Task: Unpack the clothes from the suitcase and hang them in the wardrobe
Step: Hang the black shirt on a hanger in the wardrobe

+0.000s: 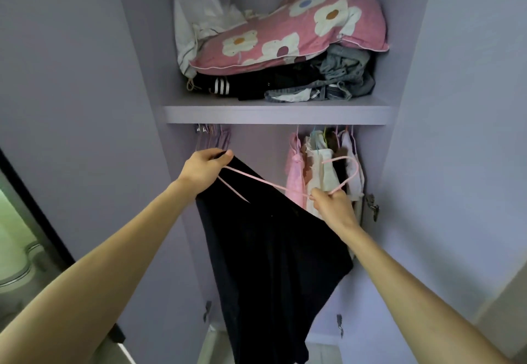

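Observation:
A black garment (273, 249) hangs in front of the open lilac wardrobe (276, 114), draped down from my hands. My left hand (204, 171) grips its top corner together with one end of a thin pink hanger (265, 182). My right hand (332, 206) holds the hanger near the base of its hook, which curls up to the right. The hanger lies slanted across the cloth. Pale hung clothes (325, 169) fill the right part of the rail, and several empty hangers (212, 138) bunch at the left. No suitcase is in view.
The upper shelf holds a pink flowered pillow (302, 32), white fabric (196, 12) and folded dark clothes and jeans (285, 84). Both wardrobe doors stand open at the sides; a hinge (372, 206) sticks out at the right. A glass door (17, 238) is at the left.

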Available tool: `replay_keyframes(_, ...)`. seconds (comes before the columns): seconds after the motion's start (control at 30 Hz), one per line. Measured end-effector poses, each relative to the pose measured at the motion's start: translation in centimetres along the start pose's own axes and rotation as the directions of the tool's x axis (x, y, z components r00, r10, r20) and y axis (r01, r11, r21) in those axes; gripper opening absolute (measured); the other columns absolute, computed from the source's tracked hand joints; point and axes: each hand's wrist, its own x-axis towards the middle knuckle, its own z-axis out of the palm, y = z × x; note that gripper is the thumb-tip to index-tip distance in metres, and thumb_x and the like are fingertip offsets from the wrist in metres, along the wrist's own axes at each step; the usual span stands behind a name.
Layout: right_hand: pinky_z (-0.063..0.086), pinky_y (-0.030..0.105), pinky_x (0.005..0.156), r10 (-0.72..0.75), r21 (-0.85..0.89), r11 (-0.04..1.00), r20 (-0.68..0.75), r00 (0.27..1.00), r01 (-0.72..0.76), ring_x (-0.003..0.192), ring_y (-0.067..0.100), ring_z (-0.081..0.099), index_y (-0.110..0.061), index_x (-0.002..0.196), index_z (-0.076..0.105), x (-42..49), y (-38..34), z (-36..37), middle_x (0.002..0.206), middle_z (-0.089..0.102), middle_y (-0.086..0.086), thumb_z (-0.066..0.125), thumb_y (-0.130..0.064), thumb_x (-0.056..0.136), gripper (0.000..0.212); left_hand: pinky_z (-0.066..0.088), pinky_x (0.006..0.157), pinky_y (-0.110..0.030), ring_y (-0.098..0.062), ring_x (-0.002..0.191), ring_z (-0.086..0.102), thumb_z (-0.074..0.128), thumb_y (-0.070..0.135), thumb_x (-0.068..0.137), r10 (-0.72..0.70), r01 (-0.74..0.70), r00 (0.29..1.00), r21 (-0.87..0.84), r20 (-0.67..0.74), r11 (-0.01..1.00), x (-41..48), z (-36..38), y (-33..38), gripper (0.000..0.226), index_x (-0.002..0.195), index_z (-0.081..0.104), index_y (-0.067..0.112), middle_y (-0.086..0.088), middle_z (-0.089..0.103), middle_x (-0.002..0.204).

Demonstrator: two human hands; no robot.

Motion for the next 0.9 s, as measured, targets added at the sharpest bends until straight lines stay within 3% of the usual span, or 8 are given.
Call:
replay_keyframes(0.13, 0.034, 0.027, 0.053, -0.108, -0.257, 0.960, 0.028, 0.994, 0.112, 0.050, 0.017, 0.048, -0.017, 0.051, 0.050, 1.2, -3.1, -1.3, 0.053, 0.051, -0.001, 0.056, -0.033, 0.086, 0.039, 0.053, 0.091, -0.038, -0.023, 0.097, 0.062, 0.053, 0.053, 0.096, 0.048, -0.024, 0.994, 0.232, -0.097, 0.972, -0.6, -1.1, -1.5, 0.034, 0.115, 0.069, 0.030, 0.003, 0.068, 0.101)
replay_keyframes(0.3, 0.037, 0.031, 0.054, -0.201, -0.285, 0.941, -0.039, 0.979, 0.182, 0.053, 0.020, 0.047, -0.013, 0.058, 0.051, 1.9, -5.0, -2.3, 0.056, 0.046, -0.003, 0.057, -0.034, 0.090, 0.039, 0.053, 0.082, -0.034, -0.021, 0.092, 0.063, 0.051, 0.051, 0.097, 0.112, -0.074, 0.986, 0.275, -0.123, 0.958, -0.4, -1.9, -2.2, 0.027, 0.108, 0.070, 0.034, 0.004, 0.069, 0.095)
replay_keyframes(0.43, 0.041, 0.032, 0.056, -0.116, -0.527, 0.835, 0.110, 0.987, 0.157, 0.052, 0.021, 0.050, -0.014, 0.056, 0.049, 1.4, -3.9, -1.8, 0.055, 0.050, 0.001, 0.055, -0.037, 0.088, 0.039, 0.054, 0.079, -0.035, -0.020, 0.088, 0.063, 0.053, 0.052, 0.096, 0.130, -0.089, 0.988, 0.377, -0.084, 0.922, 0.2, -2.3, -1.9, 0.023, 0.100, 0.069, 0.036, 0.007, 0.068, 0.090)
replay_keyframes(0.53, 0.035, 0.028, 0.051, -0.180, -0.512, 0.821, 0.186, 0.966, 0.251, 0.051, 0.018, 0.044, -0.013, 0.059, 0.046, 0.8, -5.4, -0.3, 0.055, 0.046, 0.003, 0.054, -0.032, 0.090, 0.038, 0.056, 0.077, -0.037, -0.020, 0.084, 0.062, 0.054, 0.052, 0.095, 0.141, -0.130, 0.990, 0.499, 0.015, 0.857, 0.1, -1.1, -1.2, 0.025, 0.092, 0.070, 0.033, 0.006, 0.067, 0.086)
replay_keyframes(0.63, 0.035, 0.028, 0.052, -0.266, -0.471, 0.814, 0.219, 0.939, 0.341, 0.054, 0.020, 0.046, -0.013, 0.056, 0.048, 1.3, -7.8, 1.0, 0.055, 0.046, 0.001, 0.053, -0.031, 0.092, 0.040, 0.053, 0.071, -0.035, -0.022, 0.081, 0.060, 0.054, 0.047, 0.096, 0.202, -0.210, 0.977, 0.468, 0.068, 0.858, 0.2, 0.9, 0.0, 0.027, 0.081, 0.066, 0.029, 0.004, 0.062, 0.077)
replay_keyframes(0.77, 0.029, 0.029, 0.052, -0.070, -0.626, 0.696, 0.428, 0.901, 0.352, 0.056, 0.015, 0.039, -0.020, 0.053, 0.043, 2.3, -8.8, 1.9, 0.060, 0.041, 0.002, 0.057, -0.034, 0.088, 0.041, 0.052, 0.092, -0.035, -0.017, 0.100, 0.062, 0.051, 0.054, 0.096, 0.156, -0.177, 0.984, 0.351, 0.088, 0.919, 0.7, 1.9, 0.2, 0.035, 0.102, 0.071, 0.026, 0.006, 0.070, 0.102)
replay_keyframes(0.83, 0.029, 0.030, 0.051, -0.135, -0.579, 0.742, 0.362, 0.922, 0.337, 0.054, 0.018, 0.040, -0.016, 0.053, 0.040, 2.9, -9.6, 1.4, 0.054, 0.040, 0.001, 0.056, -0.033, 0.091, 0.044, 0.045, 0.098, -0.033, -0.015, 0.104, 0.058, 0.047, 0.062, 0.095, 0.086, -0.141, 0.981, 0.333, 0.174, 0.932, 0.6, 2.0, -0.7, 0.045, 0.113, 0.068, 0.027, 0.008, 0.067, 0.107)
replay_keyframes(0.9, 0.032, 0.031, 0.053, -0.228, -0.534, 0.768, 0.289, 0.930, 0.354, 0.054, 0.020, 0.044, -0.016, 0.053, 0.038, 3.3, -10.2, 0.8, 0.050, 0.042, -0.001, 0.052, -0.033, 0.094, 0.047, 0.044, 0.085, -0.033, -0.017, 0.087, 0.057, 0.040, 0.071, 0.092, 0.048, -0.132, 0.968, 0.339, 0.246, 0.931, 0.3, 2.2, -2.0, 0.054, 0.098, 0.068, 0.025, 0.005, 0.061, 0.083)
